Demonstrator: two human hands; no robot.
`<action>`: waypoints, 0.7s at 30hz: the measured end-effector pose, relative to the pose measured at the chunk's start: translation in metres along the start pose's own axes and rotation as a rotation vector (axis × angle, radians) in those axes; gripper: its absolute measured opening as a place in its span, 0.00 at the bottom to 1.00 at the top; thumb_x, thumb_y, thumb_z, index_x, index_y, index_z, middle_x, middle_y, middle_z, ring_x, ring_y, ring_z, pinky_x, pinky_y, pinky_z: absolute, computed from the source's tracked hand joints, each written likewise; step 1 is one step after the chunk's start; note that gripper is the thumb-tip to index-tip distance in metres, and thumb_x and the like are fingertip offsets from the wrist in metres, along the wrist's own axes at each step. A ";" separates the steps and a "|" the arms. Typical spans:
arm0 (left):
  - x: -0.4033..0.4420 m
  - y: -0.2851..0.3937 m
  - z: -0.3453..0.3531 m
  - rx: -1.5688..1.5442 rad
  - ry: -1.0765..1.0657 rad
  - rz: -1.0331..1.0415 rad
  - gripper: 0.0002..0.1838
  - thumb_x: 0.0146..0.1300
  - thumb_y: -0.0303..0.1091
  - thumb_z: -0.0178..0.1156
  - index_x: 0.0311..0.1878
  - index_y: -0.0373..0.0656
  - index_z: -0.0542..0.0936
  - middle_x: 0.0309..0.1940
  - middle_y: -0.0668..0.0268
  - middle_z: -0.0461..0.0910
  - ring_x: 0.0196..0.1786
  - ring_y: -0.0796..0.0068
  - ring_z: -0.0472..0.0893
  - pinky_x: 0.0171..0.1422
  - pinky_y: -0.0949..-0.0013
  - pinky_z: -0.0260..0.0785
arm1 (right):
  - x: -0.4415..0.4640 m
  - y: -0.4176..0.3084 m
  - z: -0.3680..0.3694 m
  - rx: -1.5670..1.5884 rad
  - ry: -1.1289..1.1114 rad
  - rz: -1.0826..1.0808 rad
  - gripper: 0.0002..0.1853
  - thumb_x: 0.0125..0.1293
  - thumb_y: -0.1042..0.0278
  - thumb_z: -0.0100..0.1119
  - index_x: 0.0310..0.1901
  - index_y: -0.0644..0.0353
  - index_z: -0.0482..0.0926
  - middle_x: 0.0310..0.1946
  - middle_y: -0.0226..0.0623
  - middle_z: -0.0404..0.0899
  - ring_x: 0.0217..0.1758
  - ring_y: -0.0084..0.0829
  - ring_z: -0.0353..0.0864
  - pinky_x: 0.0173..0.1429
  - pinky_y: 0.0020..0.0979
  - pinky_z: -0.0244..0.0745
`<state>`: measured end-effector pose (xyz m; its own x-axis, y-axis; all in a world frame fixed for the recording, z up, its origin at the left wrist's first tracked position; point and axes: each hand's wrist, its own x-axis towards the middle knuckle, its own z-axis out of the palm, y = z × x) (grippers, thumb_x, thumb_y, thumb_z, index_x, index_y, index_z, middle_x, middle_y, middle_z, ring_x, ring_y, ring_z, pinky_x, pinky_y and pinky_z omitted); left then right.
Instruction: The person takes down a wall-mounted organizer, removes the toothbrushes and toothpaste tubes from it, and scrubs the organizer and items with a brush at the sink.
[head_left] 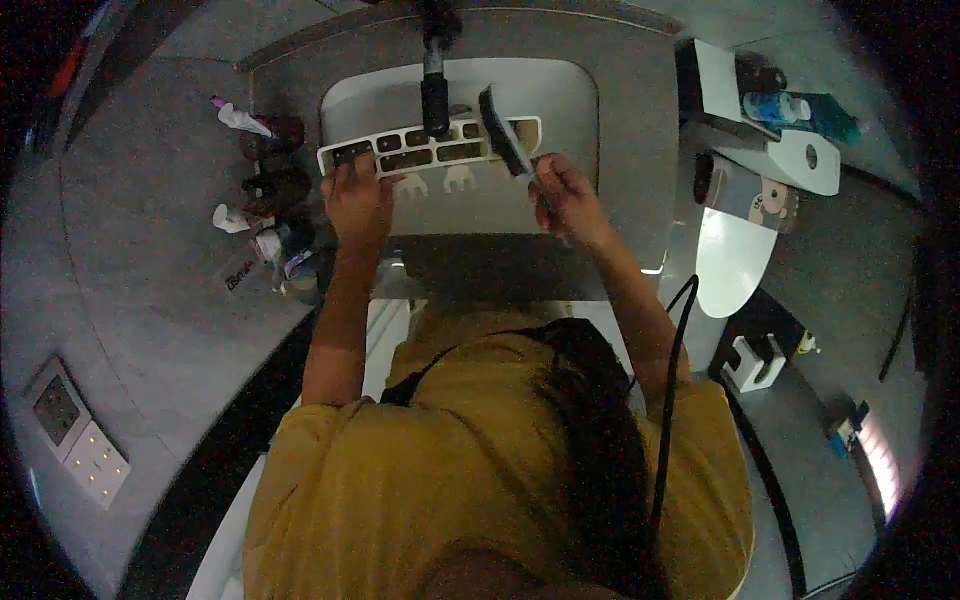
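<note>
A long white plastic holder [406, 166] with several rectangular openings lies across the sink [370, 88], tilted slightly up toward the right. Two pale prong-shaped pieces [459, 178] hang from its near side. My left hand [357, 205] is closed around the holder's left end, with fingers over the rim. In my right hand [568, 203] is a scrub brush [503, 135] with dark bristles, held up at the holder's right end. Whether the bristles touch the holder, I cannot tell. The fingers of my right hand hide the brush's handle.
A dark faucet [434, 98] reaches over the sink and covers part of the holder's middle. Bottles and tubes [268, 215] stand along the left side. On the right are a white toilet [737, 250] and a blue bottle [775, 107]. A black cable [667, 420] runs beside my right arm.
</note>
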<state>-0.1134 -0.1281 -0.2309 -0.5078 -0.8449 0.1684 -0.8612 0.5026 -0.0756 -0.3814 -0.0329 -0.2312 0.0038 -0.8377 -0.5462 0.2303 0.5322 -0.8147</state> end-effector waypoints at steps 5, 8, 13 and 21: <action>0.000 0.005 0.002 0.019 0.038 0.111 0.22 0.45 0.43 0.65 0.41 0.43 0.72 0.30 0.63 0.77 0.39 0.63 0.76 0.47 0.60 0.61 | 0.028 0.028 0.030 0.171 -0.131 0.009 0.16 0.67 0.52 0.43 0.43 0.57 0.71 0.26 0.29 0.74 0.18 0.18 0.70 0.16 0.18 0.59; 0.004 0.020 0.005 -0.034 -0.053 0.018 0.22 0.45 0.43 0.65 0.41 0.42 0.73 0.30 0.62 0.78 0.40 0.63 0.76 0.47 0.61 0.62 | 0.051 0.032 0.042 0.280 -0.141 -0.026 0.16 0.67 0.52 0.45 0.44 0.57 0.71 0.30 0.31 0.76 0.17 0.19 0.69 0.16 0.19 0.57; 0.009 0.037 0.038 -0.139 0.040 0.010 0.22 0.48 0.46 0.63 0.42 0.41 0.74 0.37 0.59 0.78 0.43 0.60 0.76 0.50 0.59 0.60 | 0.071 0.036 0.036 0.335 -0.186 0.082 0.15 0.65 0.59 0.50 0.48 0.58 0.72 0.33 0.32 0.79 0.19 0.17 0.66 0.17 0.19 0.56; -0.015 0.008 0.095 -0.267 -0.082 0.016 0.25 0.48 0.36 0.61 0.50 0.41 0.70 0.41 0.56 0.75 0.48 0.58 0.71 0.58 0.52 0.52 | 0.063 0.060 -0.022 -0.534 -0.110 -0.395 0.22 0.62 0.71 0.49 0.59 0.60 0.66 0.29 0.32 0.79 0.19 0.17 0.69 0.20 0.24 0.65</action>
<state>-0.1145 -0.1289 -0.3272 -0.5311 -0.8427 0.0882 -0.8223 0.5377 0.1862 -0.3885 -0.0509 -0.3187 0.1235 -0.9745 -0.1876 -0.2777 0.1475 -0.9493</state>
